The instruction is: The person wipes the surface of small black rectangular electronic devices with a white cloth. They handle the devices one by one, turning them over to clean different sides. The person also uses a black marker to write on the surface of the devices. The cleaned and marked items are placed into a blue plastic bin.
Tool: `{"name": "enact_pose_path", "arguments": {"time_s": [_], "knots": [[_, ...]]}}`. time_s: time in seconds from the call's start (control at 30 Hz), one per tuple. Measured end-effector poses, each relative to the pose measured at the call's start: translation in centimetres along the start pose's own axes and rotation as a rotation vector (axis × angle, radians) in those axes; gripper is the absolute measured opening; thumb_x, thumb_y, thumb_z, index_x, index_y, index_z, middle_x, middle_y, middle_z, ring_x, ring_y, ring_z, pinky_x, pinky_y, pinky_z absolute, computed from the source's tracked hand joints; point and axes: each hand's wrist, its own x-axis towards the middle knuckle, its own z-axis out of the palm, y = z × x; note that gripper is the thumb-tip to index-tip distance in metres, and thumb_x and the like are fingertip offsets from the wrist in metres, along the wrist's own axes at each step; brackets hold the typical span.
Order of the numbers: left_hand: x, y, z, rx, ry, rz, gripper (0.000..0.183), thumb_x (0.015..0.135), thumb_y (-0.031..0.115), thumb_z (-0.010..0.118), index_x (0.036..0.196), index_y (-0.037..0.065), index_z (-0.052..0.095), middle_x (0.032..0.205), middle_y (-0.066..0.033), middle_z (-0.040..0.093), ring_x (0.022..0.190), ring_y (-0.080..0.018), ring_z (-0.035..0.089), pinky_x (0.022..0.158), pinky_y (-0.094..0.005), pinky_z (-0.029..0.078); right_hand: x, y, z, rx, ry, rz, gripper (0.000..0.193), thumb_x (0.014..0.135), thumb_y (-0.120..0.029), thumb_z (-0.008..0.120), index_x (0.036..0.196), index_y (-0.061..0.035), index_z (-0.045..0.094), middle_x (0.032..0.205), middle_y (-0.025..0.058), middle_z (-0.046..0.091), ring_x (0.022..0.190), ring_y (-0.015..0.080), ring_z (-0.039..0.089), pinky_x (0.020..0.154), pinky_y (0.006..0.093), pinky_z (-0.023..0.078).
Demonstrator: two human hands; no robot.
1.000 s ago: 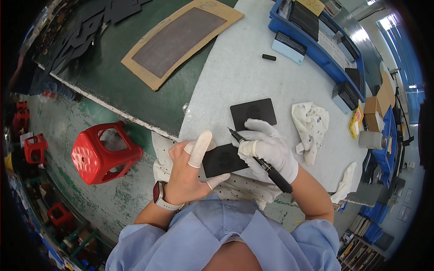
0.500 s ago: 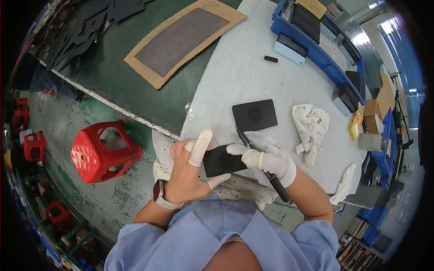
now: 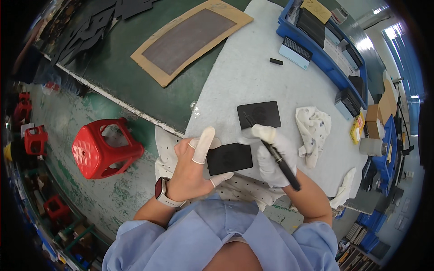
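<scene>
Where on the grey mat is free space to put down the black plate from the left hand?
Bare mat lies between the cardboard frame and the second black plate, up to the small black block. It is crowded beside the white cloth and along the blue trays.

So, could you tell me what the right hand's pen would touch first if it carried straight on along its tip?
Probably the black card lying flat on the table: the pen in the right hand points up-left at it, though depth is unclear.
</scene>
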Motion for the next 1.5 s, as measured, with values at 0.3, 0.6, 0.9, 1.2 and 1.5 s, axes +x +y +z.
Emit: {"name": "enact_pose_path", "arguments": {"time_s": [0.3, 0.6, 0.9, 1.2, 1.5], "knots": [[-0.1, -0.1, 0.1, -0.003, 0.001, -0.003, 0.102, 0.062, 0.023, 0.086, 0.144, -0.001, 0.031, 0.114, -0.0094, 0.052, 0.101, -0.0302, 0.046, 0.09, -0.043, 0.03, -1.4, -0.1, 0.4, 0.172, -0.08, 0.439, 0.021, 0.09, -0.015, 0.064, 0.102, -0.0048, 0.05, 0.088, 0.0098, 0.065, 0.078, 0.0139, 0.063, 0.069, 0.0297, 0.052], [-0.2, -0.3, 0.2, 0.048, -0.008, -0.002, 0.109, 0.06, 0.032, 0.088, 0.145, 0.001, 0.028, 0.113, -0.0111, 0.054, 0.099, -0.0298, 0.046, 0.091, -0.042, 0.03, -1.3, 0.1, 0.5, 0.134, -0.117, 0.421, 0.021, 0.09, -0.017, 0.064, 0.099, -0.0057, 0.049, 0.082, 0.0089, 0.065, 0.072, 0.0153, 0.064, 0.065, 0.0307, 0.052], [-0.3, -0.5, 0.3, 0.038, -0.018, -0.003, 0.108, 0.06, 0.032, 0.089, 0.144, 0.001, 0.029, 0.116, -0.0107, 0.053, 0.101, -0.0295, 0.045, 0.092, -0.042, 0.029, -1.3, 0.1, 0.4, 0.069, -0.121, 0.366, 0.022, 0.088, -0.015, 0.065, 0.1, -0.0055, 0.05, 0.083, 0.0101, 0.063, 0.072, 0.0175, 0.064, 0.063, 0.0325, 0.051], [-0.3, -0.6, 0.3, 0.032, -0.01, 0.009, 0.108, 0.059, 0.031, 0.089, 0.144, 0.001, 0.029, 0.113, -0.0109, 0.053, 0.1, -0.0292, 0.045, 0.09, -0.0414, 0.029, -1.3, 0.0, 0.6, 0.134, -0.1, 0.42, 0.022, 0.088, -0.017, 0.065, 0.1, -0.0056, 0.05, 0.081, 0.0099, 0.063, 0.071, 0.018, 0.064, 0.064, 0.0322, 0.051], [-0.3, -0.5, 0.3, 0.038, -0.018, 0.013, 0.108, 0.06, 0.031, 0.089, 0.144, 0.001, 0.029, 0.114, -0.0111, 0.053, 0.099, -0.0289, 0.047, 0.09, -0.0413, 0.029, -1.3, 0.1, 0.7, 0.176, -0.061, 0.361, 0.021, 0.087, -0.009, 0.065, 0.099, -0.0046, 0.048, 0.082, 0.0096, 0.063, 0.074, 0.0172, 0.062, 0.065, 0.0311, 0.05]]}}
